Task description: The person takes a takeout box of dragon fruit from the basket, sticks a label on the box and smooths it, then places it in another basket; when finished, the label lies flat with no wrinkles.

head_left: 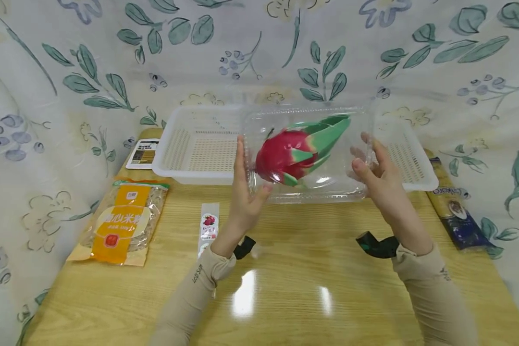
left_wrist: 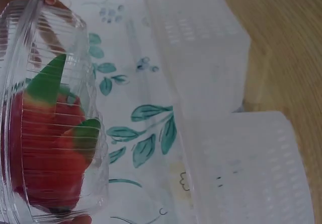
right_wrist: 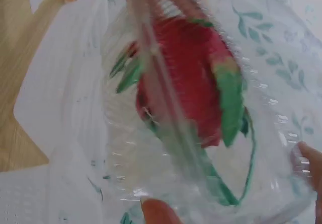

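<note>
Both hands hold up a clear plastic box [head_left: 341, 180] with a red dragon fruit [head_left: 281, 154] inside, its green leaf tips pointing to the upper right in the head view. At the box's left end, my left hand [head_left: 244, 202] grips the side, its thumb on the near edge. The opposite end is held by my right hand [head_left: 385, 180], thumb and fingers around it. Ridged walls of the box show in the left wrist view, with the dragon fruit [left_wrist: 50, 153] behind them. In the right wrist view, the fruit [right_wrist: 186, 78] looks blurred through the plastic.
White perforated baskets, one left [head_left: 164, 166] and one right [head_left: 428, 175], stand behind the box. A sticker strip [head_left: 209, 223] lies on the wooden table [head_left: 285, 298]. At the left are an orange-labelled bag [head_left: 121, 223] and a dark-labelled pack [head_left: 143, 154]; a blue-and-gold packet [head_left: 458, 214] lies right.
</note>
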The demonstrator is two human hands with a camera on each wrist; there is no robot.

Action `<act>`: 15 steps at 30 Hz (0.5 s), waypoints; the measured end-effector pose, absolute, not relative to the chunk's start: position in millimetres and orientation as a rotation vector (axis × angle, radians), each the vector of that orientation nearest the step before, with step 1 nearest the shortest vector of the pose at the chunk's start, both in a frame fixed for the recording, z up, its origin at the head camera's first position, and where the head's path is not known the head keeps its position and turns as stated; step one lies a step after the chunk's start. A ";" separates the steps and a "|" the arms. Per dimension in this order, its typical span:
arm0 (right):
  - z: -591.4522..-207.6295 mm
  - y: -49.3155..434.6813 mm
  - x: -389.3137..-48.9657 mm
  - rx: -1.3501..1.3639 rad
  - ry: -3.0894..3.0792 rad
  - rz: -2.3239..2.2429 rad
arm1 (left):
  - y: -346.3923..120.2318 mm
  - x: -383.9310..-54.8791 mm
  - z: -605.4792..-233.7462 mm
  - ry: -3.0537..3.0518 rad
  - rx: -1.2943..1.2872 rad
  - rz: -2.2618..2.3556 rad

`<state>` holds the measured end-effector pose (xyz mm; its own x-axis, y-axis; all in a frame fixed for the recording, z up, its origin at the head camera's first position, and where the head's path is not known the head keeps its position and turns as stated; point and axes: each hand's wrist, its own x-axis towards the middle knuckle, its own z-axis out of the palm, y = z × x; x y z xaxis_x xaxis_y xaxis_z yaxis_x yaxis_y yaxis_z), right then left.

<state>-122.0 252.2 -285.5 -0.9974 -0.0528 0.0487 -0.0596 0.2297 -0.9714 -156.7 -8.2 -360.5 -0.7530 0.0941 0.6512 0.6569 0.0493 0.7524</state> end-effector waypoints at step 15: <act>-328.3 195.3 -83.6 0.099 -2.212 1.984 | -53.1 -112.6 -363.1 -2.060 -0.746 -1.817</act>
<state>-83.6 195.3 -328.3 -0.9836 0.0631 0.1691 -0.1613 0.1133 -0.9804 -112.6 -53.1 -363.1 -0.8223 0.1854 0.5380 0.5569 0.0679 0.8278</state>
